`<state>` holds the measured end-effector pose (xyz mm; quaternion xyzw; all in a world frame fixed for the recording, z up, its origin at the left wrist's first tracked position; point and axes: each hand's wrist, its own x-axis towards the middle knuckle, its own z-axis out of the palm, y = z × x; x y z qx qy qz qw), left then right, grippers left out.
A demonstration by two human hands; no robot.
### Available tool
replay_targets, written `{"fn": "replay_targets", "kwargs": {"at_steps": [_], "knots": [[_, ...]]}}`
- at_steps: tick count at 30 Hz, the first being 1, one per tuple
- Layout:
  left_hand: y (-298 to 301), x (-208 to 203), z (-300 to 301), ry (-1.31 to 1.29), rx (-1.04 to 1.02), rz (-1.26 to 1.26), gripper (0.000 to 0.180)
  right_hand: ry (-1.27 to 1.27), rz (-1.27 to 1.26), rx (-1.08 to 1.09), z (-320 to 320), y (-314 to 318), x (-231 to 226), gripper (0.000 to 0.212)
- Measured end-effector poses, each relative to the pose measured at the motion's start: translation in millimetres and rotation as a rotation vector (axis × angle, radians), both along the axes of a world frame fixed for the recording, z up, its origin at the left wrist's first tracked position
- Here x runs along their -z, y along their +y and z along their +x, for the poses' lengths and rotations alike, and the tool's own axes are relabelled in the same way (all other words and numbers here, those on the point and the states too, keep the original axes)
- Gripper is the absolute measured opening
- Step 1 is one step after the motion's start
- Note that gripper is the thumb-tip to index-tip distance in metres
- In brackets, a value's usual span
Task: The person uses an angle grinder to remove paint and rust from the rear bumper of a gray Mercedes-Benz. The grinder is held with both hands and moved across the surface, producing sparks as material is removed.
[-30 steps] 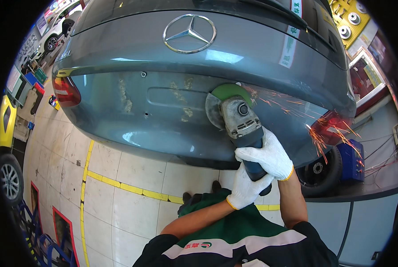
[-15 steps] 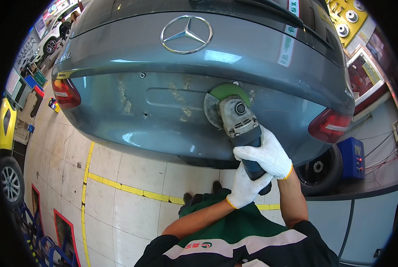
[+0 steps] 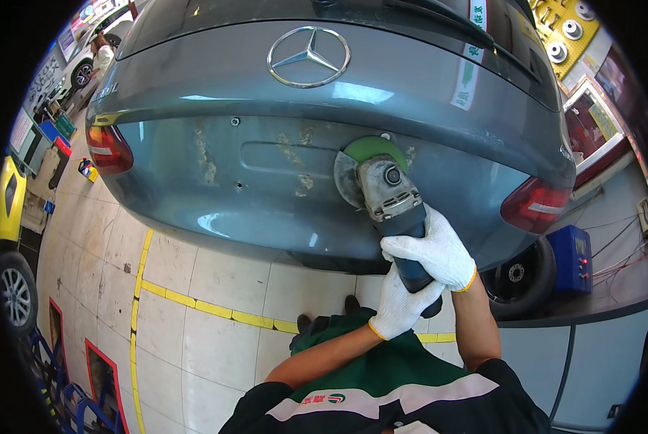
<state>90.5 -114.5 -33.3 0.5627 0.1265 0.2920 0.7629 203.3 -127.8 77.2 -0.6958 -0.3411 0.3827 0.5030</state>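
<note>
Both hands, in white knit gloves, hold an angle grinder (image 3: 392,199) with a grey head, dark blue body and a green disc (image 3: 373,148). My right hand (image 3: 439,249) wraps round the middle of its body, just behind the head. Lower down, my left hand (image 3: 405,302) is closed round the rear end. The disc lies over the recessed panel of a grey-blue car tailgate (image 3: 186,192); whether it touches cannot be made out. Scuffed, yellowish patches (image 3: 204,163) mark that panel left of the grinder. Above is a chrome star emblem (image 3: 309,56).
Red tail lights (image 3: 541,205) flank the tailgate. At the right, a loose tyre (image 3: 521,278) and a blue box (image 3: 571,257) stand on a dark-topped counter (image 3: 591,309). Yellow tape (image 3: 215,309) marks the tiled floor. A yellow vehicle (image 3: 11,202) is at the far left.
The view shifts slightly, so the car and emblem sit a little differently in it. Both hands keep their grip, and the grinder stays at nearly the same spot on the panel.
</note>
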Motion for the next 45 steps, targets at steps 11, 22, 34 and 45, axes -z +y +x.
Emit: {"fn": "replay_targets", "kwargs": {"at_steps": [11, 22, 34, 45], "knots": [[-1, -6, -2, -0.027, -0.015, -0.054, 0.056, 0.042, -0.004, -0.001, -3, 3, -9, 0.061], [1, -13, -3, 0.056, -0.044, 0.005, 0.054, 0.108, -0.044, -0.042, -4, 7, -20, 0.058], [-4, -12, 2, 0.065, -0.092, 0.012, 0.058, 0.131, -0.024, -0.035, 4, 4, -14, 0.059], [-5, -11, -17, 0.116, -0.111, 0.126, 0.057, 0.082, 0.07, -0.081, -6, -1, -1, 0.069]]}}
